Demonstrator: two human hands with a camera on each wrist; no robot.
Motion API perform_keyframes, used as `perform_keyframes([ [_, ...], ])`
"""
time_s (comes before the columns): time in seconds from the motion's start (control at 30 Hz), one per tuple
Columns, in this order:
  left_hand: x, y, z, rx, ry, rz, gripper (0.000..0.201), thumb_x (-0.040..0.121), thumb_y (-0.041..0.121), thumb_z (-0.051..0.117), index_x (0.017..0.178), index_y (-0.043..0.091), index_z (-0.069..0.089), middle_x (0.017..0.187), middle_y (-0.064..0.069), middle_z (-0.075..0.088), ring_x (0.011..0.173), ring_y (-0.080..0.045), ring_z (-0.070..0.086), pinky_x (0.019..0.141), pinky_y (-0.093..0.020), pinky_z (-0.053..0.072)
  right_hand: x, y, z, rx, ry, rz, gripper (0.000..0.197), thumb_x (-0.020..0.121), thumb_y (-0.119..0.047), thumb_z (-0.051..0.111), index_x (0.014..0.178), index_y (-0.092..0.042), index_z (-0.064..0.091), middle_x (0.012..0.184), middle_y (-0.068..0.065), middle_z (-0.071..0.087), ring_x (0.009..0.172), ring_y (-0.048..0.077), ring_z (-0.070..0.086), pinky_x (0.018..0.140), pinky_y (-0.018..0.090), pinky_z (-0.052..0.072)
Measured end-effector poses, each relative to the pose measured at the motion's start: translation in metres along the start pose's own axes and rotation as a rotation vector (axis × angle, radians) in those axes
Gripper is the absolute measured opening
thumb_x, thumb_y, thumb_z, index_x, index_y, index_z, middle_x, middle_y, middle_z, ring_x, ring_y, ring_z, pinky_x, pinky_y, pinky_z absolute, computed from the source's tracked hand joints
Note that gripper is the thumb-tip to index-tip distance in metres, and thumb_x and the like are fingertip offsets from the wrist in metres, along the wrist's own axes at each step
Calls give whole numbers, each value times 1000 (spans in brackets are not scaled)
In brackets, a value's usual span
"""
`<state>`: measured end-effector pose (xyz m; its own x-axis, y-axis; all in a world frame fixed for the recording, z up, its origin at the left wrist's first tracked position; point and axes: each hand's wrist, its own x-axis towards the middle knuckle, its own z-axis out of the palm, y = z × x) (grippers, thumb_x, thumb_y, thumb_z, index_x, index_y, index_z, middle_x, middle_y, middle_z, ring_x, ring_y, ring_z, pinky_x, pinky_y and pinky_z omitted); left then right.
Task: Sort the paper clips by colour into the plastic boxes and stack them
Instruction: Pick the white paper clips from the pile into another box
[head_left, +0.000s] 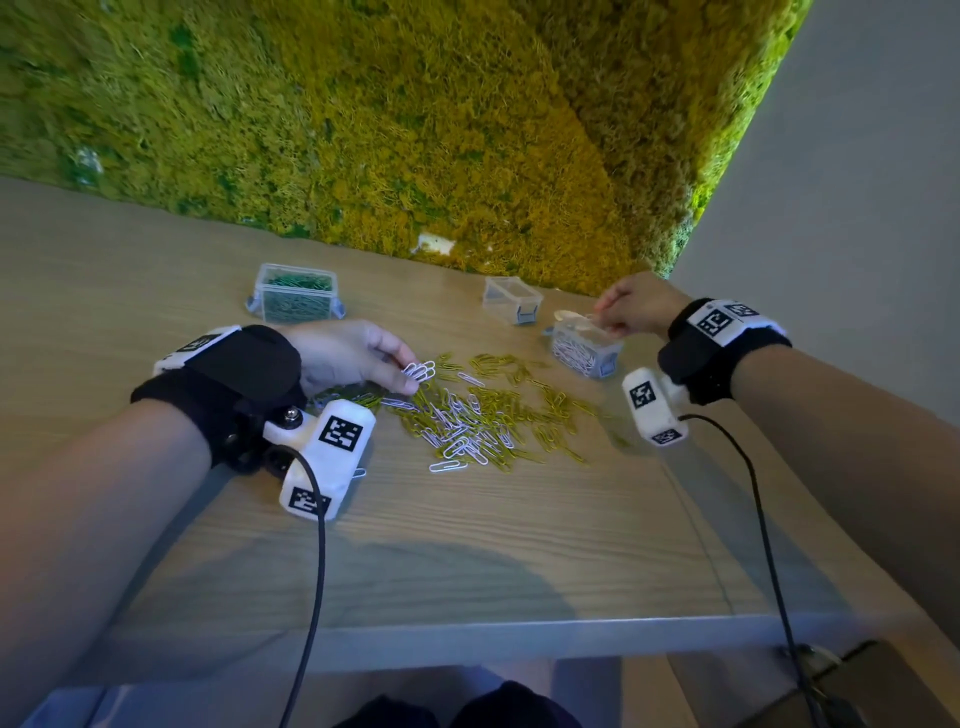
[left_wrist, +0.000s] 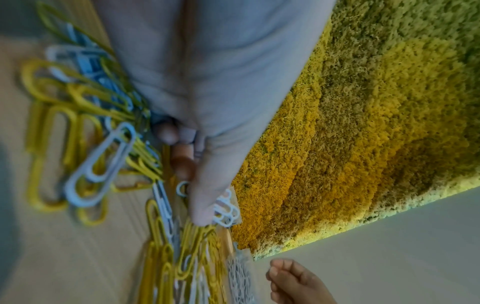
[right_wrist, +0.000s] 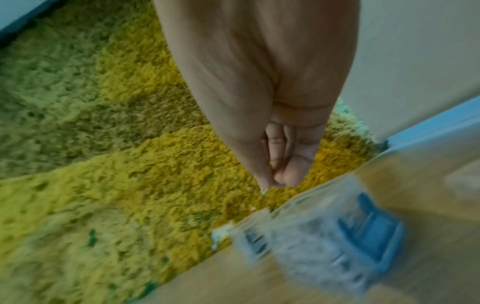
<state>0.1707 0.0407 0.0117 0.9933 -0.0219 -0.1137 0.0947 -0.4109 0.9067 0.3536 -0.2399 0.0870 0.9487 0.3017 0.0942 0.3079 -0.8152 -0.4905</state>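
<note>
**White clips gathered on the left, dropped off on the right**

The left hand (head_left: 353, 353) pinches a small bunch of white paper clips (head_left: 420, 371) between thumb and fingertips, at the far left edge of the mixed pile (head_left: 483, 410). The left wrist view shows the loops fanning out past the thumb tip. The right hand (head_left: 636, 306) hovers just over the box of white clips (head_left: 584, 348), its fingertips pressed together. Something pale sits at the tips, but motion blur hides whether it is a clip, so I cannot tell if it holds anything.

The pile lies in the middle of the wooden table (head_left: 467, 545): mostly yellow clips with white ones scattered through and over them. To the right of it stands the white-clip box, partly filled. Beyond that, nearer the moss wall (head_left: 415, 130), is an empty clear box (head_left: 511, 297), probably meant for the yellow clips. Far left stands a box of green clips (head_left: 295, 293), well filled.

The clips should be light, stiff and smooth-coated, so they slide on the wood and tend to hook into each other. A fingertip pinch across the loops suits them; clips lying flat are best tipped up by one end first. A bunch may drag a yellow stray along, so it is worth checking before the drop.
</note>
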Motion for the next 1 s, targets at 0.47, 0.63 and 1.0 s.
perform_keyframes([
  [0.47,-5,1,-9,-313,53,44,12,88,12,59,96,9,67,80,1,67,61,-3,55,45,-10,36,-79,-86,66,-320,-704,-374,84,62,-59,76,137,-41,42,132,-11,43,103,1,50,90,23,44],
  [0.63,-3,3,-2,-271,-25,30,15,88,2,59,97,12,64,80,-3,66,65,-6,59,59,-17,43,-91,-88,80,-323,-591,-571,54,76,-44,76,125,-36,56,107,-14,49,87,-11,48,80,8,35],
  [1.0,-4,1,5,-163,-114,116,35,80,-12,61,111,6,61,108,-9,65,95,-11,62,78,-11,49,-73,-81,72,462,-648,-148,18,97,1,45,110,-3,57,101,13,62,82,17,65,75,24,57],
])
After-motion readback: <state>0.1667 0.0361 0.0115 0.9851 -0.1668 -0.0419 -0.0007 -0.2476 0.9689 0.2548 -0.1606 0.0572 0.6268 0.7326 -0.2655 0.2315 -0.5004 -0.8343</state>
